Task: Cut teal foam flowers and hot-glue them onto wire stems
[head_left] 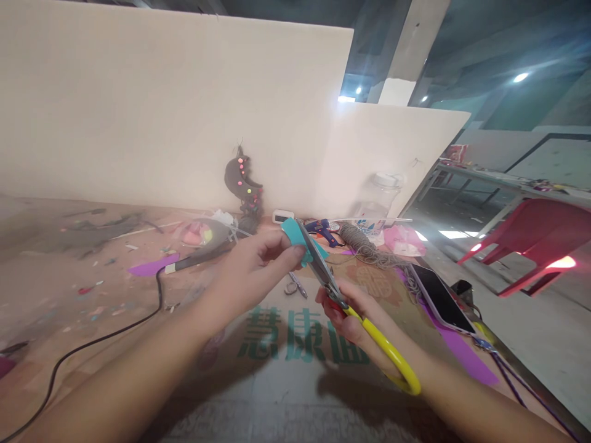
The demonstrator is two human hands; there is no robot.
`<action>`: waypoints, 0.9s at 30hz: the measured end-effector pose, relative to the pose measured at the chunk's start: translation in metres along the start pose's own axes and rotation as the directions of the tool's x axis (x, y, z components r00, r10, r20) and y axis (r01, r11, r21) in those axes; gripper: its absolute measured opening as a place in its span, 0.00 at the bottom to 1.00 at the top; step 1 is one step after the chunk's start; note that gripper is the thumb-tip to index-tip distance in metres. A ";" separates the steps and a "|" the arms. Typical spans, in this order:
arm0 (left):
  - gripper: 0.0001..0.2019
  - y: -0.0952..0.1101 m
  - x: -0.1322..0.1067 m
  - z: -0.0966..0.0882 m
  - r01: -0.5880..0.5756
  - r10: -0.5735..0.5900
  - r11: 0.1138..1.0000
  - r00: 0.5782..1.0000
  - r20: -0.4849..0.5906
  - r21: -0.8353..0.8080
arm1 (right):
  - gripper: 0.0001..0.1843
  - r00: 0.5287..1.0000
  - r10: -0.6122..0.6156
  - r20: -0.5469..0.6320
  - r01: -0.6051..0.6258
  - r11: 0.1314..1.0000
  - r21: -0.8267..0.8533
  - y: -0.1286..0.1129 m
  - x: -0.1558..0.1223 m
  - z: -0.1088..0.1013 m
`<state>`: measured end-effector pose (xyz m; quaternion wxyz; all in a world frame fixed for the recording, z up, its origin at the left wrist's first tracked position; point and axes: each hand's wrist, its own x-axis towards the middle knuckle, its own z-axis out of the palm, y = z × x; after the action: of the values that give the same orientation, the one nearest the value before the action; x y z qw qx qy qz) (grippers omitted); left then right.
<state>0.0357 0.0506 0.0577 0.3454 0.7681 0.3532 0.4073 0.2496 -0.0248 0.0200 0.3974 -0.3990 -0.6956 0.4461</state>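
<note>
My left hand pinches a small teal piece of felt or paper between thumb and fingers; which material it is I cannot tell. In my right hand is a pair of scissors with yellow handles, the fingers closed around them. The blades point up and left and lie against the teal piece. Whether the edges have cut into it is too small to see. Both hands are raised over a cardboard sheet printed with green characters.
A blue glue gun, grey yarn and a clear bottle stand behind my hands. A dark crescent ornament hangs on the white board. A phone lies at right; a black cable crosses the left.
</note>
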 end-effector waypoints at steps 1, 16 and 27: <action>0.18 0.000 0.000 0.000 0.000 0.000 1.000 1.000 0.000 0.006 | 0.34 1.000 0.000 -0.001 0.000 1.000 0.003 0.000 0.000 0.000; 0.18 0.000 0.001 -0.001 0.007 -0.007 1.000 1.000 0.009 0.022 | 0.34 1.000 0.014 0.011 -0.014 1.000 -0.004 0.001 -0.003 -0.001; 0.20 0.004 0.000 0.007 0.110 -0.104 0.984 0.993 0.053 -0.141 | 0.34 1.000 -0.014 0.003 0.014 0.995 0.100 0.011 -0.002 0.002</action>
<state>0.0428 0.0471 0.0575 0.4294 0.7302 0.3557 0.3949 0.2509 -0.0238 0.0086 0.4187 -0.3728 -0.6759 0.4784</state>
